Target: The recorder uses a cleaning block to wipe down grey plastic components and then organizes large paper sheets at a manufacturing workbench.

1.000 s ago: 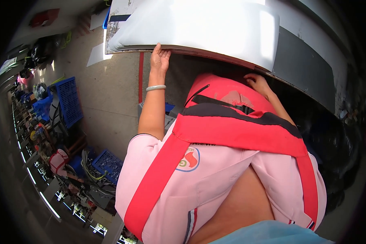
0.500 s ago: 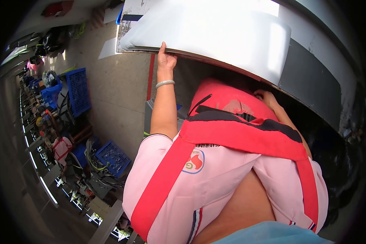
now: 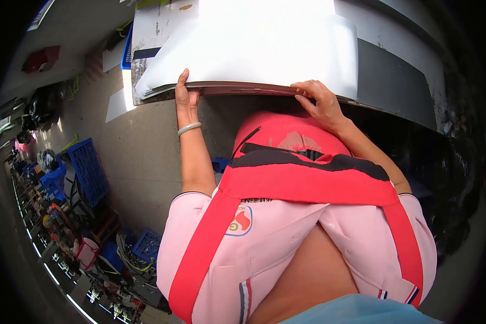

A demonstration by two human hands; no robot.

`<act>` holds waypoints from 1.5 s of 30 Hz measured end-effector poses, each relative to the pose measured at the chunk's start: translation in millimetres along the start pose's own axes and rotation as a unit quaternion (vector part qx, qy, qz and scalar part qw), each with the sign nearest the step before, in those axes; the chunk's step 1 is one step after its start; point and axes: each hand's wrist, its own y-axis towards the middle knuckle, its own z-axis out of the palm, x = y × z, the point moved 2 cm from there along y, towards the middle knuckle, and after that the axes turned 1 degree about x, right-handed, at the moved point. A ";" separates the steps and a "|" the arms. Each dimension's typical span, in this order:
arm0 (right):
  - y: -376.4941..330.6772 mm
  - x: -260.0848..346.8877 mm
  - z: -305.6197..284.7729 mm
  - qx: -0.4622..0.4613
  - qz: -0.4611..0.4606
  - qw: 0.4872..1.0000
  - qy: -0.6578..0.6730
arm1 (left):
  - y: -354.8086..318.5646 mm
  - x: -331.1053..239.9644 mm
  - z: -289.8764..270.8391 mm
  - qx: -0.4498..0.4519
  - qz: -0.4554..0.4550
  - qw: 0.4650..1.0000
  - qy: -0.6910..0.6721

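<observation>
Workbench (image 3: 394,86) edge under white sheets (image 3: 254,48)

Worktable with a stack of white sheets

A grey worktable (image 3: 399,81) with a worn near edge carries a stack of large white sheets (image 3: 254,48) that reaches its front edge; a dark grey panel (image 3: 386,75) lies flat just right of the stack.

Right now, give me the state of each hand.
Left hand: gripping the edge of the white sheet stack.
Right hand: fingers curled on the same edge.
</observation>
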 end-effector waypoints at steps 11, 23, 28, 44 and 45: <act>64.2 78.2 -25.8 -0.281 -0.181 0.940 -0.059 | -132.9 -35.5 250.7 0.245 0.231 0.922 0.190; -76.0 -67.6 -248.5 -0.564 -0.039 0.822 0.067 | -232.7 100.4 509.8 0.646 0.155 0.680 0.310; -139.9 -136.3 -307.0 -0.653 -0.008 0.757 0.026 | -179.9 168.4 449.4 0.547 0.298 0.653 0.432; -236.4 -370.1 -258.0 -0.484 0.298 0.809 -0.152 | -87.1 141.4 136.9 0.088 0.195 0.630 0.747; -239.5 -367.9 -250.2 -0.430 0.361 0.780 -0.276 | -84.1 131.7 123.6 -0.005 0.206 0.641 0.739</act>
